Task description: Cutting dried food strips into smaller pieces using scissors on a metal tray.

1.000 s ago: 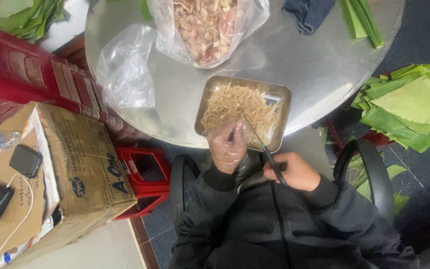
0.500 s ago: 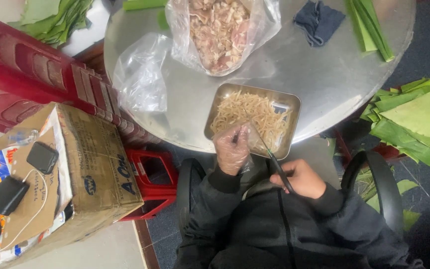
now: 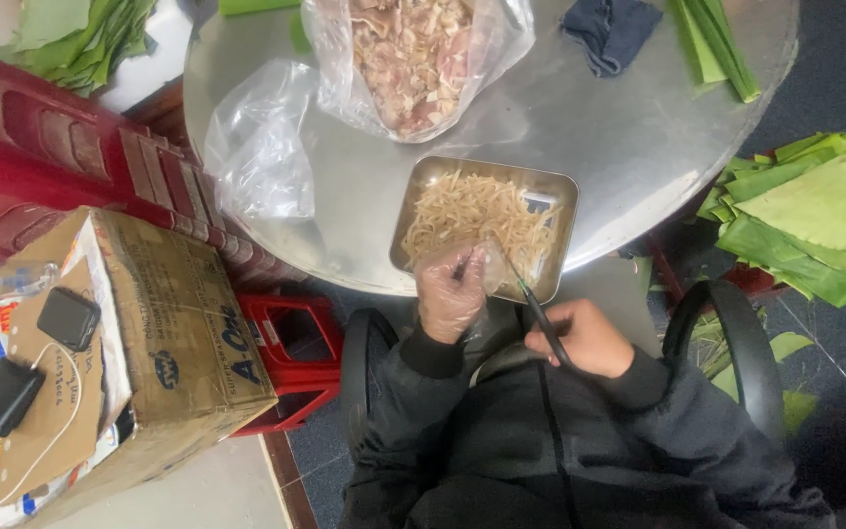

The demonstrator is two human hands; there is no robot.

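round metal table (image 3: pixel 638 147) | L hand (image 3: pixel 450 294) gloved, grip pinching strip over tray (image 3: pixel 565 191) | R hand (image 3: pixel 589 338) fist closed on scissors (image 3: pixel 538 309)

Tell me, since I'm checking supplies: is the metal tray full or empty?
Mostly full: pale shredded strips cover the metal tray, leaving its right corner bare.

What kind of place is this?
Likely an informal food-prep spot: a round metal table with a tray of pale shreds, a bag of meat scraps, and stacked green leaves beside it.
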